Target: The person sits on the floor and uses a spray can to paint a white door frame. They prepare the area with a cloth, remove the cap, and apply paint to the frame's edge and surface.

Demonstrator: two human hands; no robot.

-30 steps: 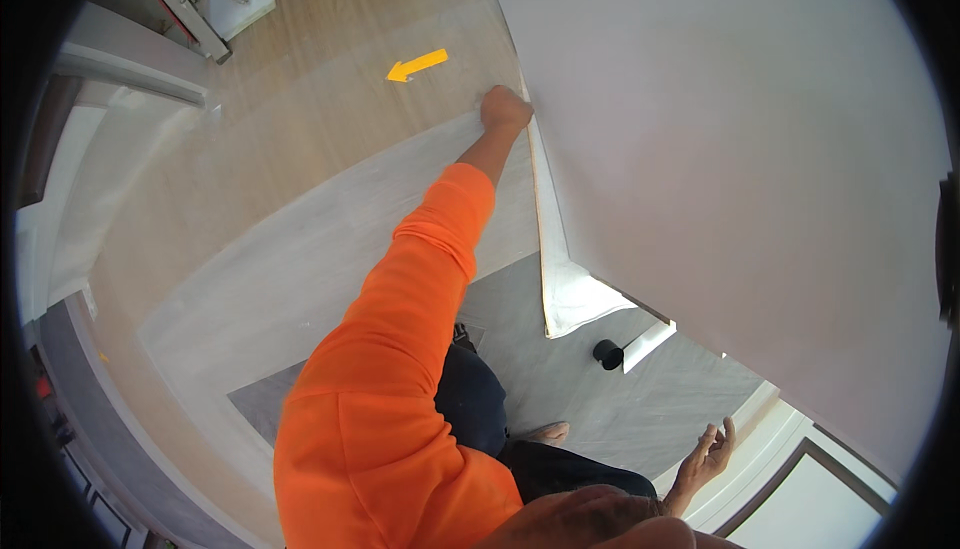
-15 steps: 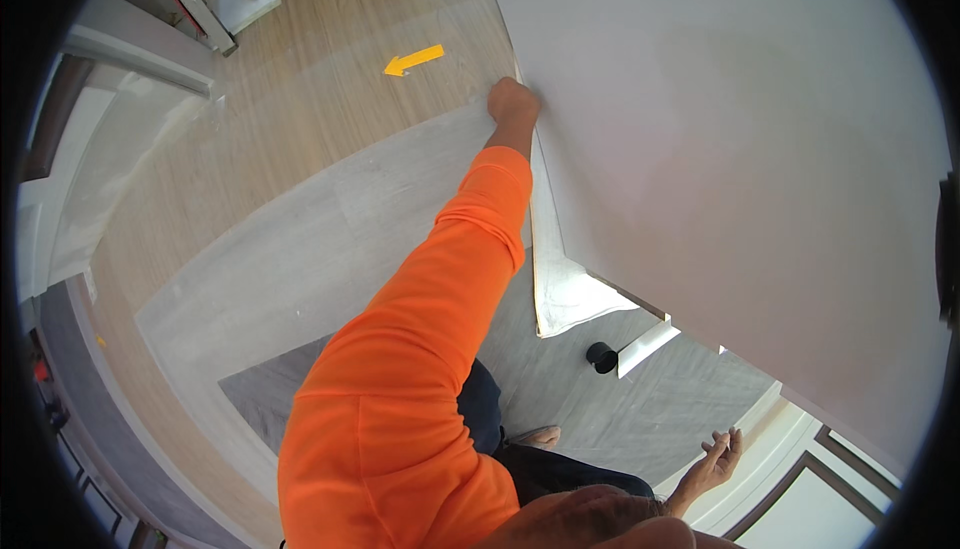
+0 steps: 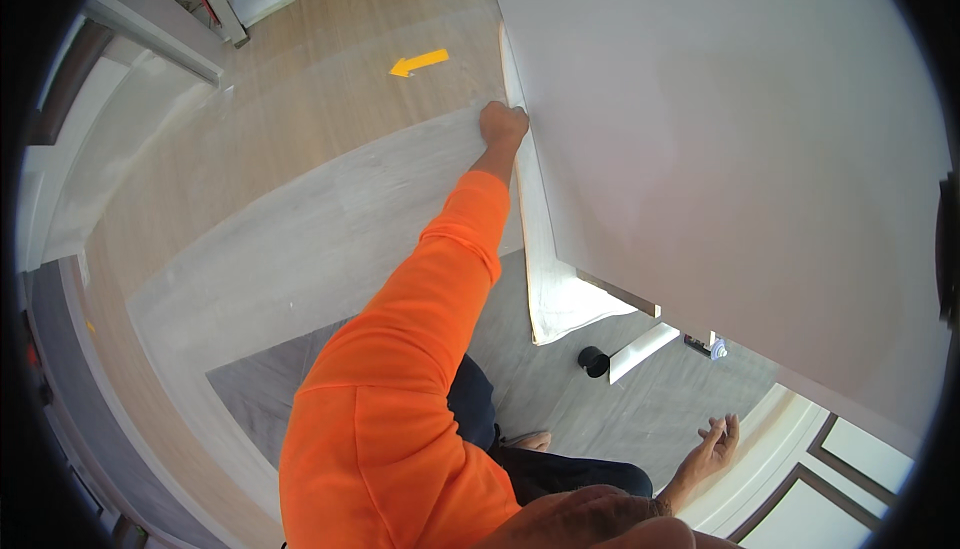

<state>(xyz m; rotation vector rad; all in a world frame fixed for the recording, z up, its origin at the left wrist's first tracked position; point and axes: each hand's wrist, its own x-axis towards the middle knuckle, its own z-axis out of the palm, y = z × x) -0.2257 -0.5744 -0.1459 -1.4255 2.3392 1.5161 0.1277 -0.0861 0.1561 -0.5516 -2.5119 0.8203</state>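
Observation:
A large pale flat panel (image 3: 740, 169) takes up the right of the view, its long left edge running away from me. Along that edge a strip of white sheet (image 3: 570, 309) shows, ending in a corner on the near side. My left hand (image 3: 503, 124), at the end of an outstretched orange sleeve, is closed in a fist at the sheet's border, close against the panel; the fingertips are hidden. Low on the right, my right hand (image 3: 712, 449) is raised palm up. Its fingers are loosely bent and apart, with nothing in them.
On the grey floor (image 3: 640, 419) stand a black cup-like cylinder (image 3: 593, 361), a white strip (image 3: 642, 352) and a small can (image 3: 706, 347) by the panel's near edge. A yellow arrow (image 3: 418, 62) marks the wood-look floor. White panelling (image 3: 810, 499) rises at lower right.
My left hand has come slightly nearer along the panel's edge, still closed. More white sheet shows beside the panel at its far end. The small can has come into sight.

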